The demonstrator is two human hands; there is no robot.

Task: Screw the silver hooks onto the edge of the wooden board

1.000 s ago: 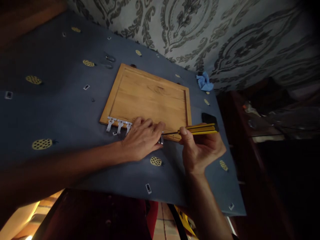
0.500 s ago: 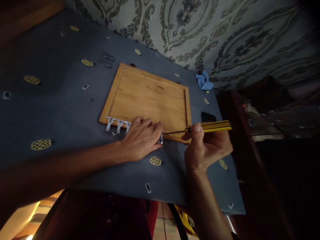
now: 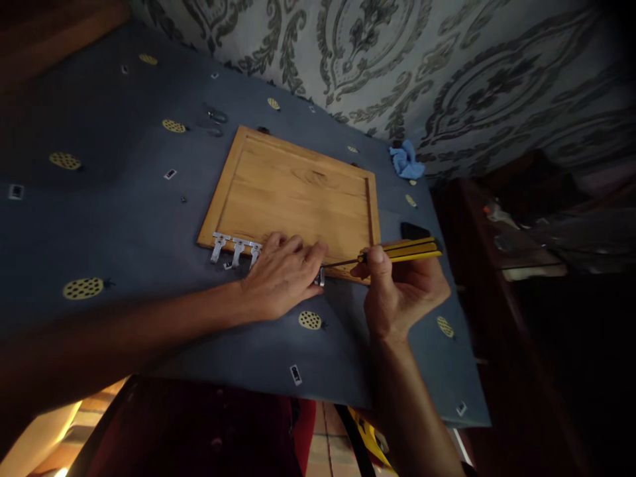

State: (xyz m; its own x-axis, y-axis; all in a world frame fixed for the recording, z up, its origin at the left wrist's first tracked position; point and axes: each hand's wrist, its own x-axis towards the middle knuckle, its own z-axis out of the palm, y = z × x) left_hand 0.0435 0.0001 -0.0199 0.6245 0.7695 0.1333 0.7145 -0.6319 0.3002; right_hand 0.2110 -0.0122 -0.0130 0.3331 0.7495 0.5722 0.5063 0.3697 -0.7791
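Note:
A framed wooden panel lies on the blue patterned table cover. Along its near edge sit several metal hinges, the rightmost one partly under my left hand. That hand presses on the panel's near edge, its fingers curled round the hinge. My right hand is wrapped round a yellow and black screwdriver. The screwdriver's thin shaft points left, and its tip is at the rightmost hinge beside my left fingers.
A crumpled blue cloth and a dark flat object rest at the right side of the table cover. Small pliers lie at the back left. A patterned wall rises behind.
My right hand and the screwdriver have shifted a little to the left. My left hand, the panel and the hinges look unmoved.

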